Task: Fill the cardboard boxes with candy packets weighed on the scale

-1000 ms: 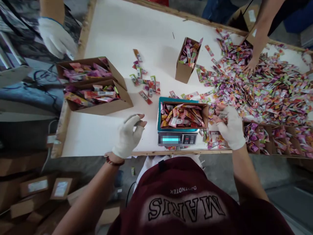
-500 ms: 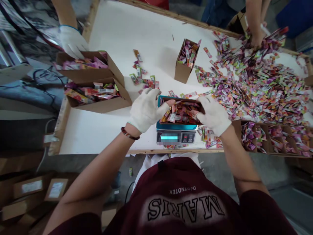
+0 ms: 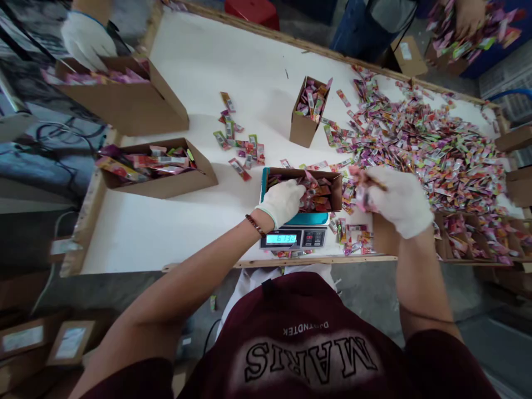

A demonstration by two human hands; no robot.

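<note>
Left hand [image 3: 285, 202], in a white glove, reaches into the small box [image 3: 336, 194] with its fingers curled down on the packets; whether it grips any, I cannot tell. Right hand [image 3: 399, 202], gloved too, is closed around a few blurred packets [image 3: 362, 191], just beyond the box's right end. That box sits on a scale [image 3: 307, 219] with a lit display, near the middle of the table's [image 3: 166, 233] near edge. Loose packets [image 3: 249, 148] lie beyond its left end, and an upright box [image 3: 304, 130] of packets stands farther back. A big heap [image 3: 419, 149] covers the table's right part, with filled boxes [image 3: 385, 237] along the near edge there. At the left edge are two more filled boxes [image 3: 166, 185], a co-worker's gloved hand [image 3: 87, 41] at the farther one. Past the far right edge, another person's bare hand [image 3: 469, 19] is at a bunch of packets.
</note>
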